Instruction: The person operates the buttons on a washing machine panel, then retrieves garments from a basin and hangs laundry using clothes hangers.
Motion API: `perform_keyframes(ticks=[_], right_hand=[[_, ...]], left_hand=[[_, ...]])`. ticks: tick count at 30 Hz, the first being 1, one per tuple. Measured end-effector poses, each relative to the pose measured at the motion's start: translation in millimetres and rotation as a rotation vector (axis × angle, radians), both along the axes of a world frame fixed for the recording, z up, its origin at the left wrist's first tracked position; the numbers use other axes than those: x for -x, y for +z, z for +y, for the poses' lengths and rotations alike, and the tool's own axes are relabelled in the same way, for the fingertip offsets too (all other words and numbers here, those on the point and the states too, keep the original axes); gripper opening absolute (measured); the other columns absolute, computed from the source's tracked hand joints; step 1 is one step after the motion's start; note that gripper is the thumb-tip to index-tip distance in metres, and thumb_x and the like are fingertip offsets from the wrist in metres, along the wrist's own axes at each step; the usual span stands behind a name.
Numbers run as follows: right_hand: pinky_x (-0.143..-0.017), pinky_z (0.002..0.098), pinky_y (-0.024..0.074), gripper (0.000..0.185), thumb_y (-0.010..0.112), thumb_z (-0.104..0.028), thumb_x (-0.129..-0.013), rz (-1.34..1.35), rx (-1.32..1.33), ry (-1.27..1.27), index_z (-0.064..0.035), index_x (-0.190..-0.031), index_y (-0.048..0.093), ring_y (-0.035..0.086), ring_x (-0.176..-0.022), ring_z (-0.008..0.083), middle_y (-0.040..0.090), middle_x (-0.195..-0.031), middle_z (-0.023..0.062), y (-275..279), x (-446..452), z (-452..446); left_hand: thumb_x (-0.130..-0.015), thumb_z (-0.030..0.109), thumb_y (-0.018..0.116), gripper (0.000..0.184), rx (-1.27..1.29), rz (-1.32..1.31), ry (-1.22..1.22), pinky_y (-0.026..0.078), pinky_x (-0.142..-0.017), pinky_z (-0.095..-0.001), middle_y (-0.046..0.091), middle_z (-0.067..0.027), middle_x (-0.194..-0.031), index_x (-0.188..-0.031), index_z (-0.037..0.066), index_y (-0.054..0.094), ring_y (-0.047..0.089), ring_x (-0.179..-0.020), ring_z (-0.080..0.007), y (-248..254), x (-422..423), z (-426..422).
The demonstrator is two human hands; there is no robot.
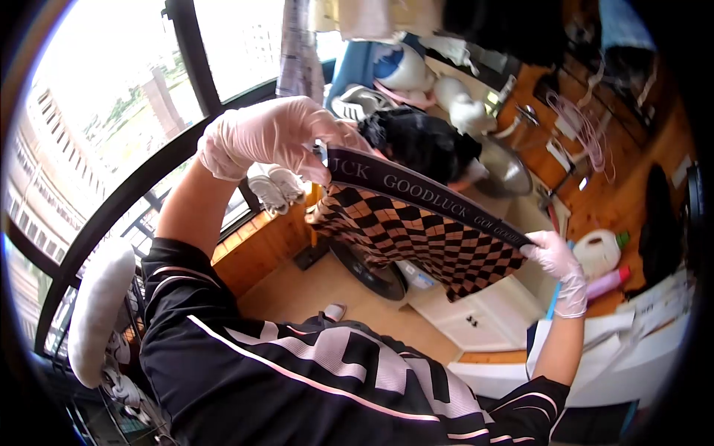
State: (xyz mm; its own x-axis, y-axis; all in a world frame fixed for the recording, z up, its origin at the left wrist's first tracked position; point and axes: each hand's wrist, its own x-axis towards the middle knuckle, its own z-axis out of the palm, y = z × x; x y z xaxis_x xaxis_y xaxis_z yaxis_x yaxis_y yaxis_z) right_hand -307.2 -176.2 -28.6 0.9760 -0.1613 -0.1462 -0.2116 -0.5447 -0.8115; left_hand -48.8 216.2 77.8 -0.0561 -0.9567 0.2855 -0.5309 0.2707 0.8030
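Observation:
A pair of boxer briefs (424,230) with a tan and black diamond pattern is stretched out in front of me. Its dark waistband reads GOODLUCK. My left hand (275,134), in a pale thin glove, is closed on the left end of the waistband. At the other end, my right hand (559,269), gloved too, pinches the waistband's corner. The right hand is lower than the left, so the band slopes down to the right. Behind the briefs lies a black bundle of cloth (420,141), partly hidden.
Windows (111,111) line the left side, with white shoes (275,186) by the sill. A metal basin (506,167), a white cabinet (480,316) and a white jug (596,254) stand ahead and right. Clothes (498,26) hang above. A white padded roll (100,312) is at left.

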Motion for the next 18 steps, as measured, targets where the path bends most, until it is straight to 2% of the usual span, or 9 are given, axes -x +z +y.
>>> perform_keyframes(ticks=[3, 5, 6, 8, 10, 13, 14, 15, 18], right_hand=[[-0.072, 0.0265, 0.0469, 0.019, 0.056, -0.009, -0.088, 0.045, -0.046, 0.125, 0.0036, -0.1, 0.065, 0.056, -0.074, 0.0109, 0.064, -0.081, 0.0026, -3, -75, 36], [-0.059, 0.0257, 0.0462, 0.019, 0.057, -0.012, -0.089, 0.102, 0.014, 0.166, 0.0021, -0.099, 0.064, 0.056, -0.064, 0.0096, 0.061, -0.073, -0.0003, -16, -119, 51], [-0.058, 0.0246, 0.0465, 0.019, 0.058, -0.013, -0.089, 0.081, 0.168, 0.257, 0.0008, -0.1, 0.065, 0.057, -0.065, 0.0089, 0.062, -0.075, 0.0006, -11, -147, 67], [-0.072, 0.0264, 0.048, 0.023, 0.058, -0.012, -0.089, 0.294, -0.064, 0.237, 0.0015, -0.107, 0.062, 0.059, -0.08, 0.0109, 0.064, -0.089, 0.002, 7, -189, 110], [-0.084, 0.0268, 0.046, 0.026, 0.058, -0.012, -0.089, 0.086, 0.272, 0.494, 0.0007, -0.111, 0.06, 0.059, -0.09, 0.0139, 0.064, -0.094, 0.0037, 31, -235, 139], [-0.089, 0.0272, 0.0445, 0.032, 0.058, -0.005, -0.088, -0.255, 0.059, 0.471, -0.0006, -0.119, 0.055, 0.057, -0.098, 0.0145, 0.061, -0.105, 0.0065, 82, -300, 187], [-0.089, 0.0266, 0.0446, 0.033, 0.057, -0.002, -0.088, -0.424, 0.18, 0.505, -0.0006, -0.121, 0.054, 0.056, -0.099, 0.0135, 0.059, -0.107, 0.006, 116, -318, 211], [-0.088, 0.0249, 0.0449, 0.034, 0.055, -0.003, -0.089, -0.439, -0.063, 0.454, -0.0003, -0.123, 0.052, 0.055, -0.099, 0.0124, 0.059, -0.107, 0.0058, 138, -340, 230], [-0.09, 0.023, 0.0442, 0.037, 0.049, -0.004, -0.092, -0.738, -0.214, 0.469, 0.0053, -0.127, 0.047, 0.056, -0.1, 0.0144, 0.06, -0.111, 0.0097, 198, -410, 274]], left_hand=[[-0.073, 0.012, 0.077, 0.018, 0.255, 0.421, -0.067, 0.031, -0.105, -0.0521, 0.069, -0.0145, -0.096, -0.089, 0.009, 0.071, 0.064, -0.101, -0.0317, -20, -52, 28], [-0.077, 0.011, 0.073, 0.016, 0.325, 0.457, 0.028, 0.047, -0.088, -0.0365, 0.069, -0.0121, -0.09, -0.091, 0.004, 0.069, 0.065, -0.089, -0.0216, -14, -65, 37], [-0.079, 0.01, 0.071, 0.016, 0.323, 0.514, 0.055, 0.049, -0.083, -0.0314, 0.069, -0.0104, -0.088, -0.092, 0.001, 0.068, 0.065, -0.084, -0.018, -3, -75, 39], [-0.086, 0.012, 0.064, 0.016, 0.336, 0.671, 0.059, 0.051, -0.074, -0.0277, 0.067, -0.0067, -0.084, -0.095, -0.001, 0.063, 0.064, -0.077, -0.0149, 3, -101, 43], [-0.089, 0.014, 0.062, 0.017, 0.407, 0.774, -0.03, 0.052, -0.074, -0.0286, 0.067, -0.0068, -0.087, -0.098, 0.0, 0.06, 0.065, -0.077, -0.0149, 4, -135, 48], [-0.089, 0.015, 0.061, 0.018, 0.441, 0.751, -0.09, 0.052, -0.074, -0.0265, 0.067, -0.0076, -0.09, -0.099, 0.0, 0.06, 0.065, -0.08, -0.0141, 8, -190, 66], [-0.089, 0.015, 0.061, 0.019, 0.476, 0.726, -0.087, 0.052, -0.074, -0.0263, 0.067, -0.0078, -0.09, -0.099, 0.0, 0.06, 0.065, -0.081, -0.0142, 10, -206, 71], [-0.088, 0.014, 0.062, 0.02, 0.459, 0.702, -0.032, 0.052, -0.076, -0.0249, 0.067, -0.0084, -0.092, -0.101, -0.001, 0.061, 0.065, -0.081, -0.0146, 20, -212, 80], [-0.087, 0.02, 0.062, 0.027, 0.451, 0.745, 0.054, 0.051, -0.079, -0.0287, 0.067, -0.011, -0.094, -0.102, -0.002, 0.061, 0.065, -0.082, -0.0165, 32, -259, 99]])
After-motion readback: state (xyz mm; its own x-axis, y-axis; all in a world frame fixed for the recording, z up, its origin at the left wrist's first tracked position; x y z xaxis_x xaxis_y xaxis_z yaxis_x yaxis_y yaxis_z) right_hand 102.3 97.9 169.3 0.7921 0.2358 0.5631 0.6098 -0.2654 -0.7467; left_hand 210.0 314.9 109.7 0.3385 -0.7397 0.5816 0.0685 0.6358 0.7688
